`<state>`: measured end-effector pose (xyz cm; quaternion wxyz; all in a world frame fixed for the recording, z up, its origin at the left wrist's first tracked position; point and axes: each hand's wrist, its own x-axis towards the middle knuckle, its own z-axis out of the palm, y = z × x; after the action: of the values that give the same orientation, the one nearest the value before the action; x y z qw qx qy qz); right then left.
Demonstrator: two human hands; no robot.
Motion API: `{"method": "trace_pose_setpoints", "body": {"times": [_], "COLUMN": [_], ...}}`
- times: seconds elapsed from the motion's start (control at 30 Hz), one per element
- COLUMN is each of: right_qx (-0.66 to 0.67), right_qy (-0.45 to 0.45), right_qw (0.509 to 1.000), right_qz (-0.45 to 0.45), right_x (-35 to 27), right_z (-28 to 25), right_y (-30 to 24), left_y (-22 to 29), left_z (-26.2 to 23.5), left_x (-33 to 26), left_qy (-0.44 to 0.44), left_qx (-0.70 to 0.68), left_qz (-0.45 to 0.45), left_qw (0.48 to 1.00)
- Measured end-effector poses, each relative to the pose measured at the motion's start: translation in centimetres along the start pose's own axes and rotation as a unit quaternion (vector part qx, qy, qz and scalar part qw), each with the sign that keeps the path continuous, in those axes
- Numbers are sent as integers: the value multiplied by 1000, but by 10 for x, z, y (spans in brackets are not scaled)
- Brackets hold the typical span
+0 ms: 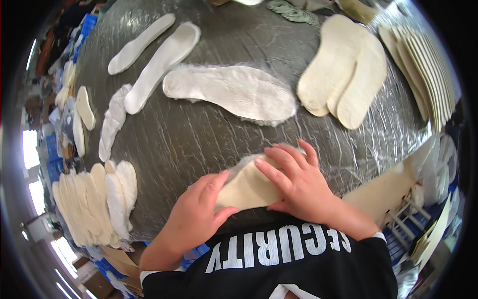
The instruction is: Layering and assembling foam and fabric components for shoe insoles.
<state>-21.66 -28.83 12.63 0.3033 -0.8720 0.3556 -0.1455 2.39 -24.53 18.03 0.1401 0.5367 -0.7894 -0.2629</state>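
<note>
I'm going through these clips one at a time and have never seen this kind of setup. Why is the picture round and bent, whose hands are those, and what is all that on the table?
There is no machine here. A person wears a wide fisheye camera on the head, looking down, so straight edges curve toward the rim and the person's own arms enter from below.

The left hand and the right hand both press on one beige insole with a fuzzy edge, at the near edge of the table, which is covered in clear plastic wrap.

Farther back lies a fleecy white insole, with two smooth white insoles beyond it. To the right are overlapping beige insoles and a fanned stack of thin insoles. At the left edge sits another fanned row of insoles.
</note>
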Motion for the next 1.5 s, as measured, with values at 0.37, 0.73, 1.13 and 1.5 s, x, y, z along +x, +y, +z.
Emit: {"method": "trace_pose_setpoints", "body": {"times": [0.37, 0.73, 1.13, 1.5], "right_qx": [-43, -63, -98, -55], "right_qy": [-67, -92, -98, -106], "right_qw": [996, 993, 989, 991], "right_qz": [45, 49, 52, -58], "right_x": [1, 9, 17, 35], "right_z": [-9, -14, -11, 22], "right_y": [1, 2, -7, -9], "left_y": [-22, -38, -40, -55], "left_z": [-11, 4, 6, -6], "left_x": [-6, 0, 4, -32], "left_qy": [-67, -36, -46, 51], "left_qx": [-103, -138, -142, -322], "left_qz": [-160, -172, -194, -249], "left_qw": [979, 975, 969, 912]}}
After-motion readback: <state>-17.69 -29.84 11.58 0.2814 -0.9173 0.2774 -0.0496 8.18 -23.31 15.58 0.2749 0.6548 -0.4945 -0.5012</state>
